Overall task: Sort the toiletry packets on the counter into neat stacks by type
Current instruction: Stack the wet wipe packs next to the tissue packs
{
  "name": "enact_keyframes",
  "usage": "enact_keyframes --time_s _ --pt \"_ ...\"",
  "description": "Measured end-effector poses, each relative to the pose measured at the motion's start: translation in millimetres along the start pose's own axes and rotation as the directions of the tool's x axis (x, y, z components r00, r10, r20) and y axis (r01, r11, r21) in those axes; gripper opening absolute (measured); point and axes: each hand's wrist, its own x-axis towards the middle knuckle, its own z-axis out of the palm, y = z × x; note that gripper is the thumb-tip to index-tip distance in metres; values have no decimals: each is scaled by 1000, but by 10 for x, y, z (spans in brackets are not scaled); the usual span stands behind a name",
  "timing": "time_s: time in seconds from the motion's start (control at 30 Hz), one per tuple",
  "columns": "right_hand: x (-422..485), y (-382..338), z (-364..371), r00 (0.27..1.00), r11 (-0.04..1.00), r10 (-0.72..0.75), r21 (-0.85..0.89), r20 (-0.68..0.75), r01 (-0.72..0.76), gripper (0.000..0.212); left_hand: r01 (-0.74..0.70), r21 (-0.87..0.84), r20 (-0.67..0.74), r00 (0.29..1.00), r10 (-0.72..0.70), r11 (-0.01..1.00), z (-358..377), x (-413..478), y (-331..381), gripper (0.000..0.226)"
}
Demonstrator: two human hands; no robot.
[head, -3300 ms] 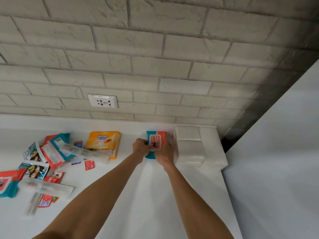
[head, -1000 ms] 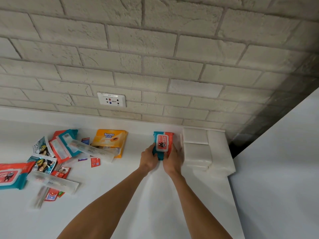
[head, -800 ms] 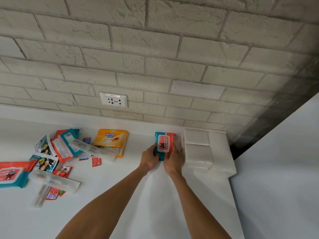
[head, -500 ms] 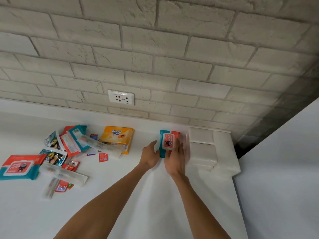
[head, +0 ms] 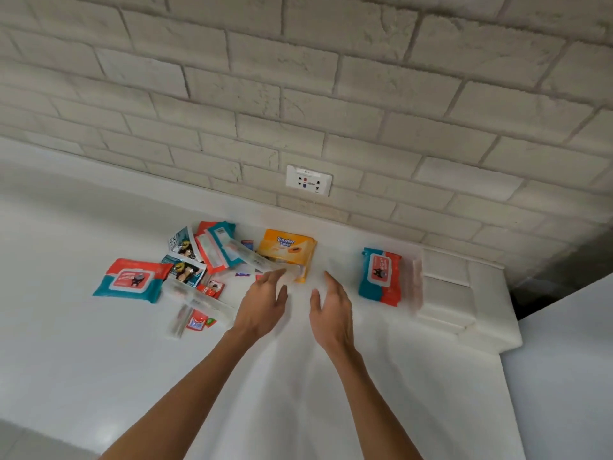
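**Desk:** What lies at the far left of the white counter?

**Photographer:** A teal-and-coral wet-wipe pack, flat, flap label up, at nine o'clock from the left hand. Just right of it is a loose heap. It holds printed sachets with dark-and-yellow artwork, a coral-and-teal flat pack, small red sachets and two long clear plastic sleeves. What the sleeves hold is too blurred to tell.

**Desk:** And the orange one?

**Photographer:** An orange soft pack printed "Tender Love", closed, near the counter's back edge below the white wall socket. It sits at twelve o'clock from the left hand. One clear sleeve crosses its front left corner.

**Desk:** The hands?

**Photographer:** Both are bare and hold nothing. The left hand is spread with its fingers straight. Its fingertips are just beside the end of that sleeve, and contact cannot be told. The right hand is near it, fingers relaxed and apart, over bare counter.

**Desk:** And the right side?

**Photographer:** A second teal-and-coral wet-wipe pack lies at two o'clock from the right hand, well apart from the heap, flap label up. Its long side faces a white stepped block at the counter's right end. A blurred streak lies between them, so I cannot tell whether they touch. A pale brick wall runs behind.
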Motion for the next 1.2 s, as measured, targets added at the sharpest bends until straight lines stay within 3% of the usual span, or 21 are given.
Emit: enact_keyframes --time_s 0.4,0.6,0.8,1.0,1.2 --pt "-512 -1620 1301 985 997 -54 61 163 45 48 283 -112 -191 935 -300 953 -1472 -464 -1834 35" --pt "-514 -2375 1930 973 999 -44 15 226 42 49 346 -130 -147 920 -363 929 -1941 -598 -2484 37" --pt "-313 -2836 2254 944 983 -152 -60 291 176 38 371 -143 -168 905 -392 918 -2127 -652 -2824 29" --pt "56 -2977 2540 892 916 -251 -205 376 344 40 531 -214 15 841 -541 820 -1982 -556 -2899 22" --pt "205 -2995 2787 833 874 -240 -263 499 409 46 599 -375 47 774 -631 707 -1795 -386 -3039 7"
